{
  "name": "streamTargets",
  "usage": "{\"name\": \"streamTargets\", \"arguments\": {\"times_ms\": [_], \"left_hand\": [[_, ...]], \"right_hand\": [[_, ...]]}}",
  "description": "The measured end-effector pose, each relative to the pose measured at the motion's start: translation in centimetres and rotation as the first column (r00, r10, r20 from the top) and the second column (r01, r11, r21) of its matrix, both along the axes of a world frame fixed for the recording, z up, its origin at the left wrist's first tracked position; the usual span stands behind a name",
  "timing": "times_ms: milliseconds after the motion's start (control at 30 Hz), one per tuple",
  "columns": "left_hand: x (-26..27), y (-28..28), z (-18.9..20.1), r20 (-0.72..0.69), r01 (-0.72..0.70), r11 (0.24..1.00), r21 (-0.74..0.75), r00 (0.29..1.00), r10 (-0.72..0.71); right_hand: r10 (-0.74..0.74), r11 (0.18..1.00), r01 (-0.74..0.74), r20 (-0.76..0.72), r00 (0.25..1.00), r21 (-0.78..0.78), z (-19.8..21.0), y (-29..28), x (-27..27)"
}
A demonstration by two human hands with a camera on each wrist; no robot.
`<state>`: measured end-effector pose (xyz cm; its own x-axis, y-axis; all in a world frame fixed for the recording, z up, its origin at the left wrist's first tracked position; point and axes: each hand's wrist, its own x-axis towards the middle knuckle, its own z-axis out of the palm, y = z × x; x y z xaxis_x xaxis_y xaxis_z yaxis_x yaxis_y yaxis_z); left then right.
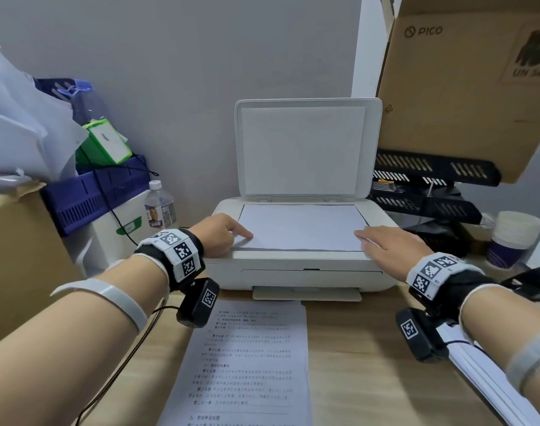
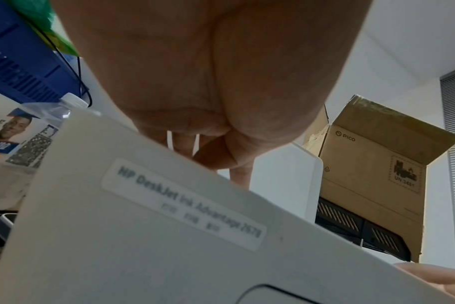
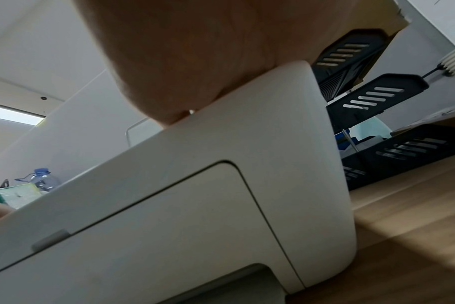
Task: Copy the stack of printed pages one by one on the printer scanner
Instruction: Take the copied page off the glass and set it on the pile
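The white printer (image 1: 302,272) stands at the back of the desk with its scanner lid (image 1: 305,149) raised. A blank-side-up sheet (image 1: 302,227) lies on the scanner glass. My left hand (image 1: 222,232) touches the sheet's front left corner with a straight index finger. My right hand (image 1: 388,241) rests flat on the front right corner. A stack of printed pages (image 1: 247,364) lies on the desk before the printer. Another pile of paper (image 1: 483,373) lies under my right forearm. The wrist views show the printer's front (image 2: 143,236) (image 3: 195,195) below each palm; the fingertips are mostly hidden.
A PICO cardboard box (image 1: 465,81) hangs over black paper trays (image 1: 428,192) at the right, with stacked paper cups (image 1: 514,238) beside them. At the left stand a water bottle (image 1: 159,207), a blue basket (image 1: 99,192) and a brown box (image 1: 16,256).
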<state>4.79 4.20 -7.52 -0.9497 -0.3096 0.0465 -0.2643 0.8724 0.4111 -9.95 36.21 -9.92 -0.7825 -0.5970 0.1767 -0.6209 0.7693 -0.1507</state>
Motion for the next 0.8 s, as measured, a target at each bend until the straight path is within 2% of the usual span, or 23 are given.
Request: {"name": "streamTargets", "arguments": {"times_ms": [300, 400, 533, 667, 800], "left_hand": [[0.1, 0.4, 0.3, 0.010, -0.005, 1.000, -0.024, 1.000, 0.005], [-0.3, 0.1, 0.8, -0.005, -0.012, 1.000, 0.005, 1.000, 0.012], [-2.3, -1.2, 3.0, -0.104, -0.032, 0.973, 0.229, 0.993, 0.057], [-6.2, -2.5, 5.8, -0.224, -0.078, 0.849, 0.523, 0.948, 0.225], [-9.9, -3.7, 8.3, -0.260, -0.098, 0.756, 0.647, 0.904, 0.339]], "right_hand": [[-0.012, 1.000, 0.012, 0.005, 1.000, -0.010, 0.0, 0.0, 0.3], [-0.036, 0.999, 0.037, 0.066, 0.997, -0.017, 0.3, -0.3, 0.3], [-0.081, 0.991, 0.096, 0.150, 0.985, -0.094, 2.4, -2.5, -0.2], [0.044, 0.977, -0.009, 0.161, 0.986, -0.211, 6.1, -6.1, 0.1], [0.094, 0.968, -0.055, 0.149, 0.984, -0.243, 8.9, -9.6, -0.1]]}}
